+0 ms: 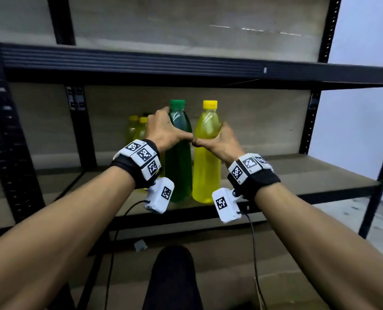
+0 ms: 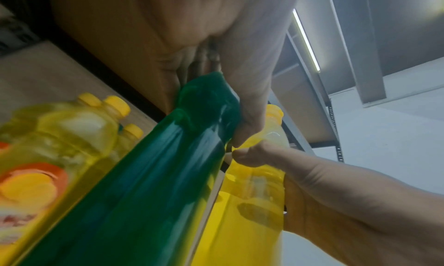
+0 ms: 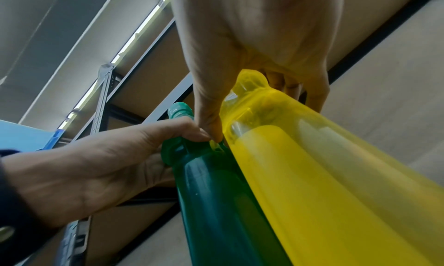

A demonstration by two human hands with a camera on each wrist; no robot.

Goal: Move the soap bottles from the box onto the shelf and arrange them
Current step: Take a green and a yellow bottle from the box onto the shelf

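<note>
Soap bottles are on the middle shelf [image 1: 320, 171] of a dark metal rack: we note a green bottle [image 1: 178, 157] and a yellow bottle [image 1: 207, 162] upright side by side near the front edge, close together; we cannot tell from the head view whether their walls touch.

Hand pose: both forearms reach forward and up. The left hand [image 1: 163, 128] grips the green bottle at its shoulder, fingers wrapped behind it and thumb across the front. The right hand [image 1: 221, 142] grips the yellow bottle the same way, just below its neck. The two thumb tips meet between the bottles.

More yellow bottles [image 1: 137, 128] stand further back on the same shelf, to the left and partly hidden by the left hand.

View differences: the left wrist view shows a labelled yellow bottle [image 2: 48, 156] close to the camera, with an orange and white label that the head view does not show, and several yellow caps behind it. It also shows the left fingers [image 2: 204, 57] curled behind the green neck. The right wrist view shows the right fingers [image 3: 288, 84] curled behind the yellow bottle's neck, and a ceiling light strip [image 3: 134, 36] above the rack. Only the head view shows a cardboard box corner [image 1: 275, 294] on the floor at lower right.
</note>
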